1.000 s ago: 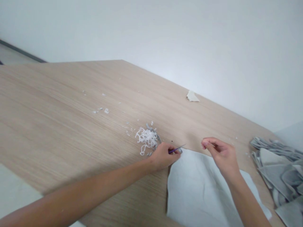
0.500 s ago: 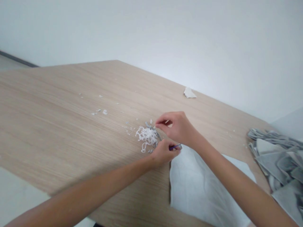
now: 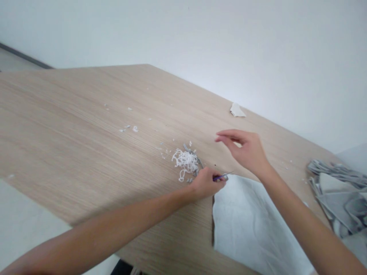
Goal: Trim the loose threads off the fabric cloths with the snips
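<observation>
My left hand [image 3: 207, 183] is closed around a small purple tool [image 3: 218, 178] with a thin pointed tip, its exact kind unclear. A bit of grey fabric [image 3: 226, 178] shows at those fingertips, over the corner of a white cloth [image 3: 249, 217]. Beside this hand lies a tangle of white thread clippings [image 3: 185, 160], with narrow grey scraps [image 3: 200, 162] along its right side. My right hand [image 3: 243, 149] hovers above the table, past the cloth's far edge, thumb and fingertips pinched together. Whatever is between them, if anything, is too small to make out.
Small lint bits [image 3: 135, 129] are scattered over the wooden table [image 3: 86, 152]. A pale fabric scrap [image 3: 237, 110] lies near the far edge by the wall. Piled grey cloth pieces [image 3: 338, 196] occupy the right side.
My right hand has moved right and slightly away from the thread pile, still pinched. The tool's thin tip now shows beyond my left hand, which stays beside the pile. The view has shifted slightly.
</observation>
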Motion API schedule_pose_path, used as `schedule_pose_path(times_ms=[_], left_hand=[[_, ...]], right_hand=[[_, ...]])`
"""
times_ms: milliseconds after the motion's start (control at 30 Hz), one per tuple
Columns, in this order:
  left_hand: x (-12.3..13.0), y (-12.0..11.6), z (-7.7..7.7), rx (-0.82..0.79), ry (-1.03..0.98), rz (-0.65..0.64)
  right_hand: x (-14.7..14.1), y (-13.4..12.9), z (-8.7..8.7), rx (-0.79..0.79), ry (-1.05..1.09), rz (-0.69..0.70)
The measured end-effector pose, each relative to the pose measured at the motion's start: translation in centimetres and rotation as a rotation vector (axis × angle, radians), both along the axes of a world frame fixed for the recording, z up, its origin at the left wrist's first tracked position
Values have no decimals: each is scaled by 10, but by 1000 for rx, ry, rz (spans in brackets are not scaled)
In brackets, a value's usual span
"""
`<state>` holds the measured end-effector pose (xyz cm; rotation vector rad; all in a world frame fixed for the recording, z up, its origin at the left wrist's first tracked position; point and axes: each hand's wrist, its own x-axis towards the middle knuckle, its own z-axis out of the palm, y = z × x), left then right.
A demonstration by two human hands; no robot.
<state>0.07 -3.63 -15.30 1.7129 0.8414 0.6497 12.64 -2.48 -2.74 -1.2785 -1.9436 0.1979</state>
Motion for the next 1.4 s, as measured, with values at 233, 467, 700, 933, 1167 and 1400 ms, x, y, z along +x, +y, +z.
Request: schedule_pose_path(times_ms=[233, 467, 700, 933, 1167, 1400], left_hand=[[-1, -1, 3, -28, -16, -21], [0, 0, 1, -28, 1, -64], [-1, 0, 1, -15, 6, -65], [-2, 0, 5, 4, 14, -62], [-1, 0, 3, 23, 23, -71], [-2, 1, 4, 27, 42, -51]], right_hand=[[71, -79, -60, 67, 57, -198], [54, -86, -96, -216, 177, -146], [56, -80, -105, -241, 226, -142], [60, -82, -112, -258, 204, -143], [52, -79, -102, -259, 162, -95], [49, -79, -108, -261, 165, -179]])
